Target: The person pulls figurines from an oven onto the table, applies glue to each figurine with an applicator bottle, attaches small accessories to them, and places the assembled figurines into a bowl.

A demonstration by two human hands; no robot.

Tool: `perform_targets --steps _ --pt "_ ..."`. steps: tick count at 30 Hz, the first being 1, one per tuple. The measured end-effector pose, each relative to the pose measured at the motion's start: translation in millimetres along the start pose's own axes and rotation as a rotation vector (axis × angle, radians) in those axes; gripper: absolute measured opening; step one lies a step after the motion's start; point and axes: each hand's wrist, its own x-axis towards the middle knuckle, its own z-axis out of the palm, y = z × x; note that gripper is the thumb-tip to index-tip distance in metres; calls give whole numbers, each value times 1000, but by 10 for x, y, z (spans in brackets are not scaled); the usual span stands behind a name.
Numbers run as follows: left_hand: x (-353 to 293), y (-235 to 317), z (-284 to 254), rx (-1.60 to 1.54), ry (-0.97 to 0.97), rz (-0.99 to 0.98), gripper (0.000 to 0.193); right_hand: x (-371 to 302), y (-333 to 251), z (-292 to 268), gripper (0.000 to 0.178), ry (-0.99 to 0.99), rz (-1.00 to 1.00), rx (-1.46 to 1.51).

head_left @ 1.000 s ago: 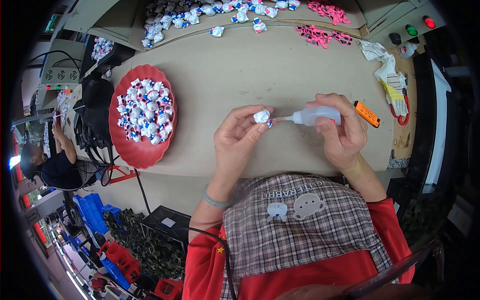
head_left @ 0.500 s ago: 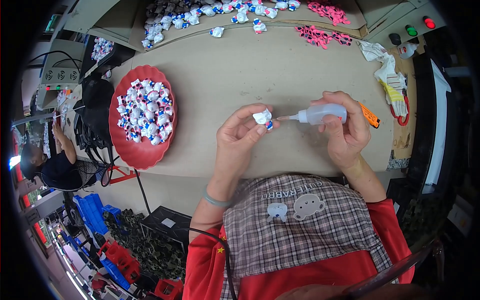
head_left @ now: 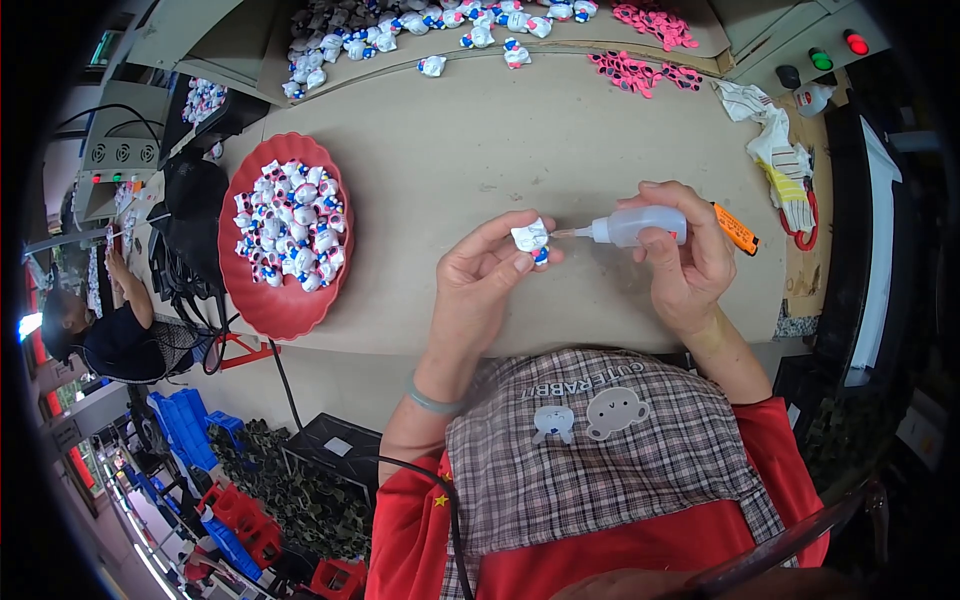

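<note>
— What does the left hand (head_left: 487, 275) hold above the beige desk (head_left: 440, 150)?

— It pinches a small white toy figure with blue and red marks (head_left: 531, 238) between thumb and fingertips, just over the desk's near edge.

— And the right hand (head_left: 686, 262)?

— It is closed around a small translucent plastic squeeze bottle with a thin nozzle (head_left: 632, 226); the nozzle tip meets the figure.

— What lies nearby?

— An orange marker-like tool (head_left: 736, 229) lies on the desk just beyond the right hand. To the left sits a round red plastic tray (head_left: 282, 308) heaped with similar white figures. More figures (head_left: 400, 35) are scattered along the far edge, beside pink flat pieces (head_left: 640, 72). A white work glove with yellow stripes (head_left: 785, 165) lies at far right.

— Anyone else?

— A seated person in dark clothing (head_left: 110, 335) is seen at far left, well apart.
</note>
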Motion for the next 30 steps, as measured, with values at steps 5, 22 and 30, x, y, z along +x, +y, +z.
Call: perform_targets --steps 5,22,30 --pt "3 5 -26 -47 -6 6 34 14 -6 -1 31 28 -4 -12" --pt "31 3 -13 -56 8 -19 35 24 5 14 29 -10 31 27" --pt "37 16 -10 -22 -7 3 33 203 76 -158 34 75 318 491"
